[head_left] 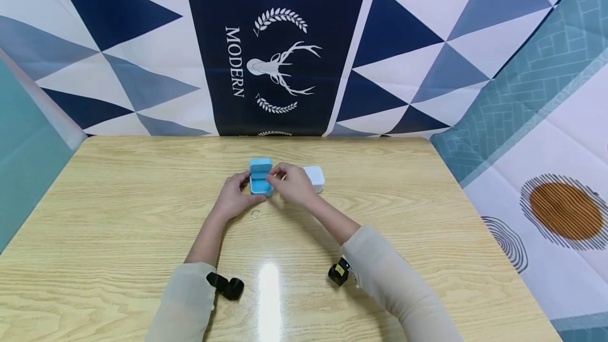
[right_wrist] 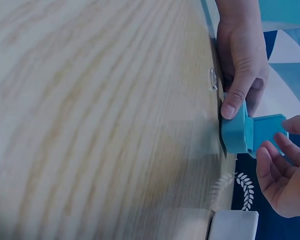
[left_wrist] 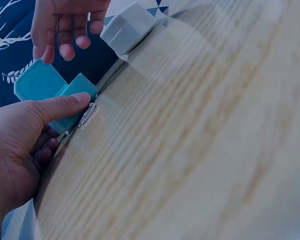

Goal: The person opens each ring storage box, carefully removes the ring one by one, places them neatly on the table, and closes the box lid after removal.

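A small blue jewelry box (head_left: 260,186) stands on the wooden table with its lid (head_left: 260,164) raised. My left hand (head_left: 234,197) grips it from the left side, the thumb pressed on its near face (left_wrist: 65,102). At the box's right, my right hand (head_left: 293,183) hovers by the raised lid, its fingers (right_wrist: 267,165) loosely bent with nothing seen between them. A thin, sparkling ring (head_left: 256,214) lies on the table just in front of the box, below the left thumb.
Behind the right hand sits a white box (head_left: 314,177) with rounded corners, partly covered by that hand. The table's (head_left: 142,199) back edge meets a patterned cloth backdrop (head_left: 275,67). Light glares off the tabletop near the front.
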Motion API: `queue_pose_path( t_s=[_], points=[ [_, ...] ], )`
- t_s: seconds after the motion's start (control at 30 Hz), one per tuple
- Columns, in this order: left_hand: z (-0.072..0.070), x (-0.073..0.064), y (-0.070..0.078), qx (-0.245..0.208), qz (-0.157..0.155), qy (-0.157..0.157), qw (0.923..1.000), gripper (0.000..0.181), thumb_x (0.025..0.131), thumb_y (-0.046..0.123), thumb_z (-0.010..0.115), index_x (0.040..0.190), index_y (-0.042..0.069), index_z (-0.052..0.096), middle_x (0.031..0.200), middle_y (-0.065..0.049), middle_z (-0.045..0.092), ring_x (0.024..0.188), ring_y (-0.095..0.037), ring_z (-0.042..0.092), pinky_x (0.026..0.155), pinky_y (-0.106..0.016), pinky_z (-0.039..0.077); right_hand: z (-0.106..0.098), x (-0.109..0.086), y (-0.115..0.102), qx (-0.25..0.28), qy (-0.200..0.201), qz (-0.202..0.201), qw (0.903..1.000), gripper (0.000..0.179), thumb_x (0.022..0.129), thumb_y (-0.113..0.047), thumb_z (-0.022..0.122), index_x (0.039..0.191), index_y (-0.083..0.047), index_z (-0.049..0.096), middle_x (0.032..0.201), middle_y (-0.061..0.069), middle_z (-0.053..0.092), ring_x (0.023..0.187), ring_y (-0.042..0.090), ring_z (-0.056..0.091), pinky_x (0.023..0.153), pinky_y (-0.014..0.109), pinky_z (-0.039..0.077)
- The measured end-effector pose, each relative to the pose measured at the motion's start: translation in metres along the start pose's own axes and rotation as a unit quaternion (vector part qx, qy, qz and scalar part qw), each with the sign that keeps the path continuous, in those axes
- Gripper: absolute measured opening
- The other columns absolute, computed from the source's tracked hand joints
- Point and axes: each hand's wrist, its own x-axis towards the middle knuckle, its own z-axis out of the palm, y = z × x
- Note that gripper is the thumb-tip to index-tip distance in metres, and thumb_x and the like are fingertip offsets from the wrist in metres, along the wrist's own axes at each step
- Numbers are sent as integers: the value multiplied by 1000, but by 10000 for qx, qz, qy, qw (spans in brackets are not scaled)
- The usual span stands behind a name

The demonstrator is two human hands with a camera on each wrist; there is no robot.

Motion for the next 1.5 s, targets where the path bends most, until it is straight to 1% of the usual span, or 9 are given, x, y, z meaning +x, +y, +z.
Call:
queue_pose_path(
  t_s=[0.17,0.37,0.43,0.53,0.87,1.0,1.2,1.37,1.5],
  points=[
    [0,-1,1,-12,-42,7,10000,80,76,23,78,141,-1,38,134,-21,47,121,-35,46,104,-45,40,0,5,0,416,361,144,9984,21,89,-27,62,102,-11,67,88,4,65,83,16,58,68,23,46],
    [0,-1,1,-37,-42,23,10000,79,76,23,78,140,-1,39,133,-21,47,121,-35,46,104,-45,40,-1,9,-1,1016,703,527,9909,20,89,-28,62,92,-9,64,81,0,57,77,13,51,66,22,43],
    [0,-1,1,-17,-60,32,10000,79,76,23,79,140,0,39,133,-21,48,120,-34,46,103,-45,40,-2,10,-1,1145,779,625,9884,21,88,-29,62,90,-8,63,79,-1,54,76,13,49,66,22,41],
    [0,-1,1,35,-67,39,10000,79,75,24,79,140,0,39,133,-20,48,120,-34,46,103,-45,40,-2,13,-2,1282,790,743,9858,22,89,-31,61,96,-10,63,83,-1,54,80,13,49,69,22,41],
    [1,0,0,-10,-78,30,10000,79,75,24,79,140,1,40,132,-19,49,120,-33,46,103,-45,40,0,21,-2,1432,488,1001,9834,33,90,-34,61,113,-10,62,99,4,59,93,17,52,79,28,45],
    [1,0,-1,-2,-77,30,10000,79,75,25,79,140,1,40,131,-19,49,119,-33,46,103,-45,41,1,24,-3,1471,395,1062,9826,35,89,-35,61,115,-10,61,103,5,60,97,19,53,82,30,46],
    [0,0,-1,-3,-58,13,10000,79,76,25,79,140,1,39,132,-19,48,119,-33,46,102,-45,40,1,26,-5,1350,149,1072,9849,41,90,-38,60,119,-10,59,112,7,60,103,21,55,86,33,49],
    [0,0,-1,-29,-37,15,10000,79,76,26,79,140,1,40,132,-19,48,119,-33,46,103,-44,41,3,29,-5,1307,-76,1174,9844,48,89,-42,60,125,-10,56,121,8,58,112,23,54,93,37,48],
    [1,0,-2,-39,-20,16,10000,80,76,26,78,141,2,39,132,-19,48,120,-33,46,103,-45,40,4,30,-4,1376,-221,1176,9832,51,88,-44,60,126,-10,55,123,8,58,115,23,53,96,37,46]
  ],
)
